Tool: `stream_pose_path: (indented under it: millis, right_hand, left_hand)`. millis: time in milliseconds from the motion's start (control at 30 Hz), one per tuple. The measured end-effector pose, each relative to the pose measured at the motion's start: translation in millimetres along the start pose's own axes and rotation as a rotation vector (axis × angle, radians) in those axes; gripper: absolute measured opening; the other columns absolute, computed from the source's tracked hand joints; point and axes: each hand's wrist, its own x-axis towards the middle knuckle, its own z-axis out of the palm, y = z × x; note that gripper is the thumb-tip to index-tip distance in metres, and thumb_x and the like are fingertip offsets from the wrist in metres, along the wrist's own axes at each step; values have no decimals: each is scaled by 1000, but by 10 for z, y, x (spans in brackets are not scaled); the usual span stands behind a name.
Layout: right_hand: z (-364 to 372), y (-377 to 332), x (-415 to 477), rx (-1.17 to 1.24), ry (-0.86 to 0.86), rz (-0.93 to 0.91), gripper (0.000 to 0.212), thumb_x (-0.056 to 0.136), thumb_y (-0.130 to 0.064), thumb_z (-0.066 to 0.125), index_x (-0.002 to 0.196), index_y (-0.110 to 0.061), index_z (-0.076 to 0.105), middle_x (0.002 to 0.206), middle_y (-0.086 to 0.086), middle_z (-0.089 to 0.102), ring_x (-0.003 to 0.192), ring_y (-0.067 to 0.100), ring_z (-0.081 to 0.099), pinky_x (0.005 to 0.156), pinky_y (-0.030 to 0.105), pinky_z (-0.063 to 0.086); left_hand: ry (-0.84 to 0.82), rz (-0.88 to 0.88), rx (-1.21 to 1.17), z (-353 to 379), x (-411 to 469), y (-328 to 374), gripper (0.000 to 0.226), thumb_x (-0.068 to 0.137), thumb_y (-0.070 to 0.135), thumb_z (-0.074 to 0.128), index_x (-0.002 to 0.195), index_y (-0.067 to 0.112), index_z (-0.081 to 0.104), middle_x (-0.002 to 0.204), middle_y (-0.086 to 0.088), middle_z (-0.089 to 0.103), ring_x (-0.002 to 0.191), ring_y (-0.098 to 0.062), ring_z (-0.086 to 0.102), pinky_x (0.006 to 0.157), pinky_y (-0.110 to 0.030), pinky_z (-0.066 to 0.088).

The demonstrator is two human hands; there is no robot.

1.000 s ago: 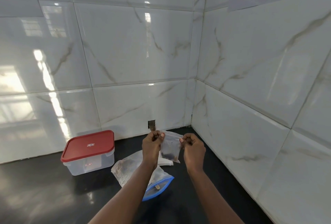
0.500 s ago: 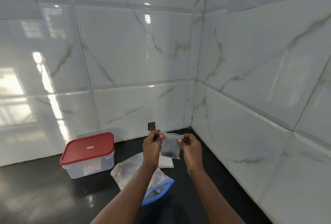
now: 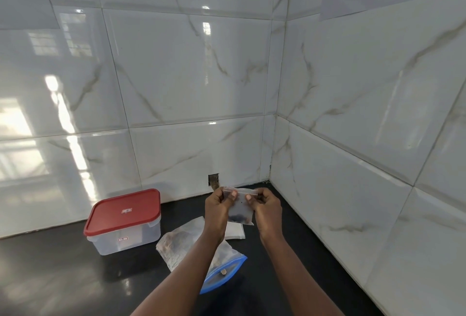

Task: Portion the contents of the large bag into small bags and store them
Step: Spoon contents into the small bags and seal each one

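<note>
Now for the seal on the small bag

Up front, the small zip bag (image 3: 240, 212) hangs clear of the desk, with dark contents settled in its lower half. The left hand (image 3: 218, 208) pinches the top strip near one corner and the right hand (image 3: 268, 211) pinches it near the other, thumbs on the near face. This looks like the closing step. To do it well, keep the bag upright so nothing creeps into the strip, squeeze the air out, then run the pinch from one corner across to the other.

Below the wrists lies the large bag (image 3: 176, 245), blue zip edge nearest the camera, partly hidden by the left forearm, with some contents inside. A flat white stack (image 3: 235, 232), likely spare bags, sits just beyond it. Off to the left stands a red-lidded clear container (image 3: 123, 219), lid on, on the dark desk (image 3: 63, 278).
</note>
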Motion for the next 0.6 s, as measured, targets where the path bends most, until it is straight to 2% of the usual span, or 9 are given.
stream_pose_path:
  millis: [200,267,367,467,533,600]
  right_hand:
    - [-2,-37,5,-46,-11,-17,22,90,-5,57,76,-21,58,84,2,63,80,13,60,66,21,51]
    - [-4,-54,13,-76,-1,-26,22,90,-2,54,76,-19,59,82,0,61,77,11,58,65,20,50]
    - [12,-74,22,-31,17,-16,24,90,-1,54,76,-21,59,82,0,62,78,13,59,69,23,51]
    - [22,-75,13,-10,11,-15,29,91,0,54,76,-24,57,82,-1,61,76,9,58,63,15,48]
    - [31,-71,1,0,-9,-7,23,91,0,54,80,-19,59,82,0,62,75,7,58,59,11,45]
    - [51,-61,-6,3,-24,12,17,90,-2,57,82,-17,61,84,3,63,77,11,59,62,14,48]
  left_hand:
    - [32,10,136,-11,47,-25,14,88,6,58,78,14,64,84,-15,65,80,-28,62,78,-47,53]
    - [27,8,120,1,27,-10,13,89,6,57,79,13,64,84,-15,65,79,-26,62,76,-44,53]
    - [-15,9,-1,8,-20,18,8,88,8,58,84,8,65,81,-12,67,74,-19,63,69,-33,55]
    - [-51,12,-32,-14,-20,15,6,84,7,62,88,9,67,83,-7,70,75,-15,67,67,-26,56]
    - [-51,8,-7,-29,-8,0,9,81,5,66,87,12,68,84,-6,71,78,-18,67,69,-26,56]
    - [-40,10,12,-34,-7,-7,10,79,4,68,84,12,69,85,-8,71,82,-22,66,72,-29,55]
